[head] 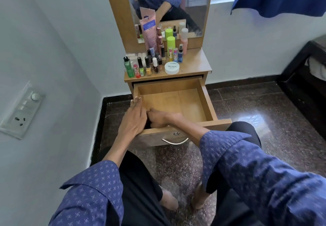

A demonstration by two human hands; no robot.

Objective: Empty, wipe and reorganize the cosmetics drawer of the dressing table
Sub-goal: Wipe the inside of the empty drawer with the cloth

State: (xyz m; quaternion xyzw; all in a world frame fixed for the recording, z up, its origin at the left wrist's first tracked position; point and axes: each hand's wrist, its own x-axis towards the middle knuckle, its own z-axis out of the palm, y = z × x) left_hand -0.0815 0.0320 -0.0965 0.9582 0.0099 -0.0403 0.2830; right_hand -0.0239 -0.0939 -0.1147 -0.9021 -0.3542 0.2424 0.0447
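The left hand lies on the drawer wall, fingers straight and together. Just right of those fingers, the right hand is curled down in the near corner; I can't tell if it holds anything. Rub slowly into the corners. Beyond the fingertips, a white tub reads "NAIL POLISH".

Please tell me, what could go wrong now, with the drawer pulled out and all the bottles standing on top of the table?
1. The nail polish bottles stand crowded near the front edge of the tabletop; shaking the drawer might topple one into it or onto the floor.
2. The tall pink tube seems to lean on the mirror and may tip over.
3. Both hands, left and right, work in the drawer's front left corner; pushing it in now could pinch fingers.
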